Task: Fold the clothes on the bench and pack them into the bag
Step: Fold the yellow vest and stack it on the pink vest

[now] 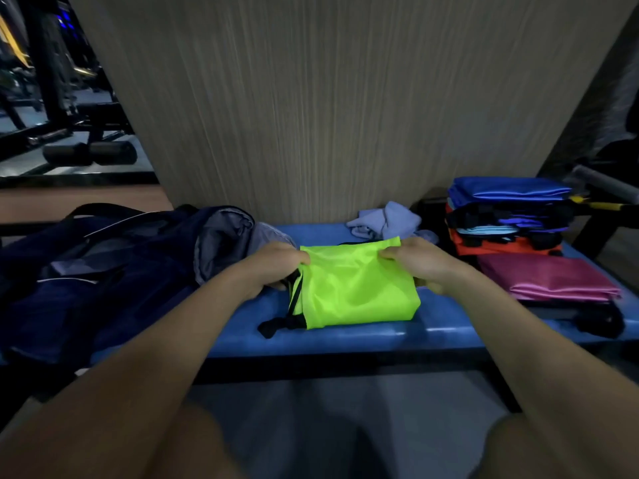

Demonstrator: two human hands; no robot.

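A neon green garment (356,288) with black trim lies folded in the middle of the blue bench (345,337). My left hand (273,267) grips its far left corner and my right hand (418,262) grips its far right corner. A dark navy bag (103,267) stands open on the left end of the bench, its grey lining facing the garment. A crumpled light blue cloth (387,221) sits behind the green garment by the wall.
On the right end of the bench is a stack of folded clothes, blue (508,190) on top and orange (498,245) below, with a folded pink garment (549,276) in front. A wooden wall panel (328,108) rises behind. Gym equipment (86,150) stands at far left.
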